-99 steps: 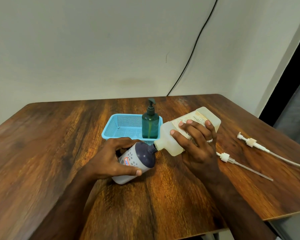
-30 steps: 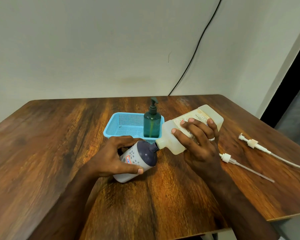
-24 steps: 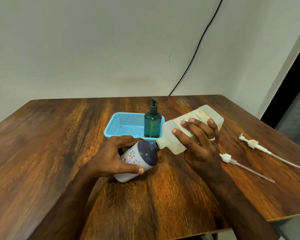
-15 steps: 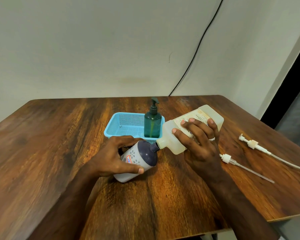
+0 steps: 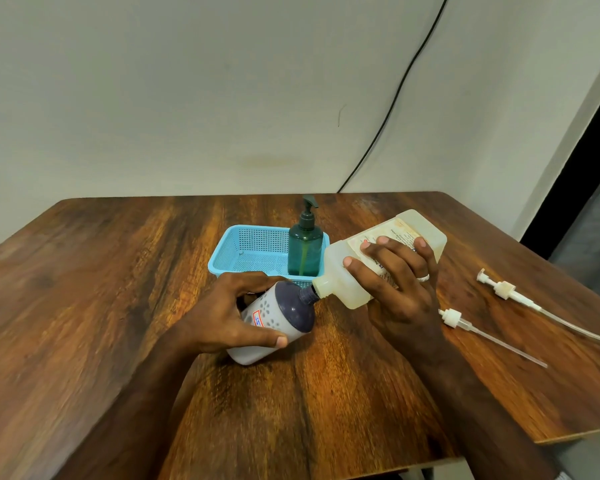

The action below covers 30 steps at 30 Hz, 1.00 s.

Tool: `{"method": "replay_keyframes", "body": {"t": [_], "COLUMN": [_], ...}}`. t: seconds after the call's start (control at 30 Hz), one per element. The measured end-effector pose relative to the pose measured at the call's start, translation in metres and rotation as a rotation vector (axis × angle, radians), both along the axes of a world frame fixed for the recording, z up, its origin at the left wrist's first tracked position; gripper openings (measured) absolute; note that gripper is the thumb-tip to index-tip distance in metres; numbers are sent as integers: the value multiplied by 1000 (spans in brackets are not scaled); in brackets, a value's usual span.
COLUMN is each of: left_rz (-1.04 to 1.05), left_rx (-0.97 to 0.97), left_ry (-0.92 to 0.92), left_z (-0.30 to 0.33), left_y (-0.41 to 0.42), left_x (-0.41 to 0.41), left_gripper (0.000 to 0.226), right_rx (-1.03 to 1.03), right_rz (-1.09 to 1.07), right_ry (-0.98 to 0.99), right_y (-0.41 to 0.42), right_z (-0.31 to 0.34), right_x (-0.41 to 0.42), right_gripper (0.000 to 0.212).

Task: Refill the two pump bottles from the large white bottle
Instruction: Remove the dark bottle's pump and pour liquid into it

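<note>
We are in the middle of the pouring, as far as we can judge. At the centre of the frame our left hand [image 5: 222, 317] wraps its grip around the grey bottle with the dark top [image 5: 274, 323], thumb below and fingers curled over the far side, holding it tilted with its base on the wooden surface [image 5: 84, 306] and its neck pointing up and to the right. Just right of centre our right hand [image 5: 399, 285] clamps its grip on the large white bottle [image 5: 347, 271], fingers spread across the label, tipped so its mouth meets the grey bottle's neck. We cannot see liquid passing or how full the grey bottle is, so we cannot tell how close this fill is to done. Behind the hands, a green pump bottle [image 5: 305, 251] stands upright in the right end of a blue basket [image 5: 243, 254], its pump on; it looks dealt with or waiting, and we cannot say which. At the right of the frame two loose pumps with long tubes lie on the surface, the nearer pump [image 5: 452, 318] just beside our right hand and the farther pump [image 5: 503, 291] beyond it. By our reading, at least finishing this fill and screwing a pump back on remain.
</note>
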<state>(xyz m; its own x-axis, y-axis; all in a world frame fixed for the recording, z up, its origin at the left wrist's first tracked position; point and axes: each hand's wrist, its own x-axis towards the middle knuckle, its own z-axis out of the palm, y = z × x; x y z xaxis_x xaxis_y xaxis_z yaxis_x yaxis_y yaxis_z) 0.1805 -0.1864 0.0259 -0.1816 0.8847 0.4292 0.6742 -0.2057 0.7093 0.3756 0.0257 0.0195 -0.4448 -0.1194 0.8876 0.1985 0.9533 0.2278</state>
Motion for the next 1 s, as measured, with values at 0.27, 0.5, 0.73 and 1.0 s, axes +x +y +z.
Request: {"method": "replay_keyframes", "body": {"t": [0.27,0.5,0.73,1.0], "left_rz": [-3,-1,17,17], "left_rx": [8,0,-5,3], "left_ry": [-2,2,-5,-17], "left_z": [-1,-1,-2,-2], "left_y": [1,1,0,1], "left_x": [-1,-1,-1,-1], "left_gripper": [57,60,57,58], "right_rx": [-5,10,21,22], "right_rz": [3,6,4,10], "right_ry": [-5,-6,-8,-1], "right_y": [1,1,1,2], "right_z": [1,2,2,3], "right_x": [0,0,1,-2], "right_gripper": [49,48,47,44]}}
